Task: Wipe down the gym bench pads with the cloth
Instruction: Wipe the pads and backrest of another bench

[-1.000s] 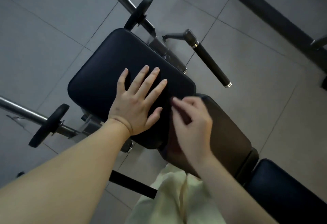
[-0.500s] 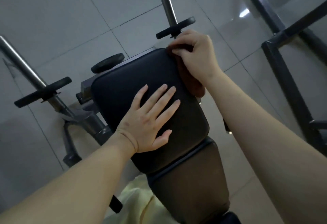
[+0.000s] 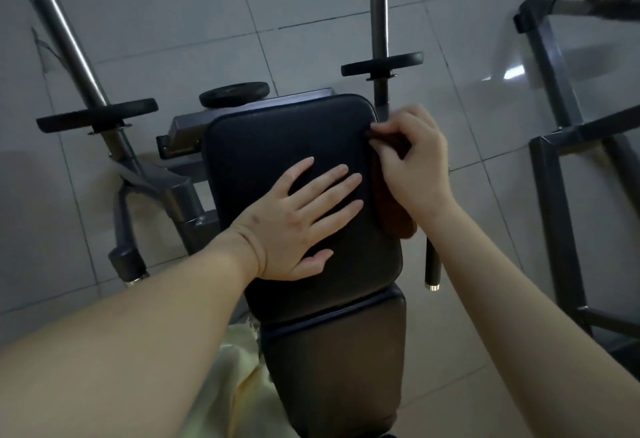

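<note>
A black bench pad (image 3: 277, 140) fills the middle of the view, with a second, browner pad (image 3: 332, 361) below it towards me. My left hand (image 3: 298, 223) lies flat on the black pad, fingers straight and spread. My right hand (image 3: 412, 164) grips a dark reddish-brown cloth (image 3: 394, 212) against the pad's right edge, near its far right corner. The cloth's lower end hangs out below my palm over the pad's side. Most of the cloth is hidden under my fingers.
Two steel weight posts with black collars stand beyond the bench, one at left (image 3: 97, 115) and one at right (image 3: 381, 63). A black handle (image 3: 433, 264) sticks out beside the pad. A dark metal frame (image 3: 554, 167) stands on the tiled floor at right. Pale yellow clothing (image 3: 239, 385) shows below.
My right hand has slid the cloth from the pad's far right corner back along the right edge towards me. The left hand stays flat on the pad. The view has swung round.
</note>
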`<move>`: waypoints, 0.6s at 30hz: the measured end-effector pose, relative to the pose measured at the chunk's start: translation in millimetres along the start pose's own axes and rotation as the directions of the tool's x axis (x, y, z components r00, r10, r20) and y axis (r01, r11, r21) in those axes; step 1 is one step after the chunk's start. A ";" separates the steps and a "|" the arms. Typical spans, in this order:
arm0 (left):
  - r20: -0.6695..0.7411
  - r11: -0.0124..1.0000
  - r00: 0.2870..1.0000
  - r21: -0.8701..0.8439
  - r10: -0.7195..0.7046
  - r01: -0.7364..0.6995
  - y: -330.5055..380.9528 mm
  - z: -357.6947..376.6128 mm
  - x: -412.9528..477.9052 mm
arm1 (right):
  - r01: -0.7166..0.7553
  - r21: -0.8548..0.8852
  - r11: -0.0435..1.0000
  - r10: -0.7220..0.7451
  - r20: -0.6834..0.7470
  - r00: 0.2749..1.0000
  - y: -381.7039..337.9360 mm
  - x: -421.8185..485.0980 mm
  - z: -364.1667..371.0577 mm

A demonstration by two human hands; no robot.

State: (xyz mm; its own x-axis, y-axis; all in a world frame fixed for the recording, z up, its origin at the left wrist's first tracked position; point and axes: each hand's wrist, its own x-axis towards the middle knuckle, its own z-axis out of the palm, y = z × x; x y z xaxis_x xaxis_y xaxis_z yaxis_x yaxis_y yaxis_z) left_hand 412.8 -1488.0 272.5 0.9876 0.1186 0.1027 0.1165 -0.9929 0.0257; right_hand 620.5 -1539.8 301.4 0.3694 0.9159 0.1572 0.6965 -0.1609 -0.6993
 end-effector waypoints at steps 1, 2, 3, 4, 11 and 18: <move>0.002 1.000 1.000 0.010 -0.001 0.001 0.4 0.0 0.3 | -0.001 0.013 1.000 0.001 -0.018 1.000 0.3 10.8 1.1; 0.007 1.000 1.000 0.020 -0.003 0.003 0.6 0.0 0.3 | -0.010 0.031 0.999 0.011 -0.025 1.000 0.6 20.2 1.5; 0.012 1.000 1.000 0.031 -0.006 0.006 0.7 -0.1 0.3 | -0.018 0.052 0.998 0.019 -0.019 1.000 1.0 26.5 1.1; 0.016 0.999 1.000 0.039 -0.009 0.008 0.7 -0.5 0.2 | -0.020 0.073 0.997 0.020 -0.006 1.000 2.0 27.9 0.1; 0.032 0.999 0.999 0.041 -0.003 0.002 1.9 -3.7 1.7 | -0.097 0.174 0.980 0.091 0.043 0.995 17.8 -70.8 -14.7; 0.030 0.998 1.000 0.070 -0.004 0.002 2.2 -4.2 0.4 | 0.012 0.061 0.998 -0.009 -0.053 0.999 11.6 -33.6 1.4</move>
State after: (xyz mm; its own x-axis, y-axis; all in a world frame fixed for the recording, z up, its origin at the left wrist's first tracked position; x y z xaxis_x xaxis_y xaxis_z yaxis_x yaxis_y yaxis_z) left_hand 413.0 -1490.0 276.8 0.9898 0.1222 0.0730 0.1257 -0.9911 -0.0442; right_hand 615.4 -1571.9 287.1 0.3952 0.8965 0.2003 0.6620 -0.1268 -0.7387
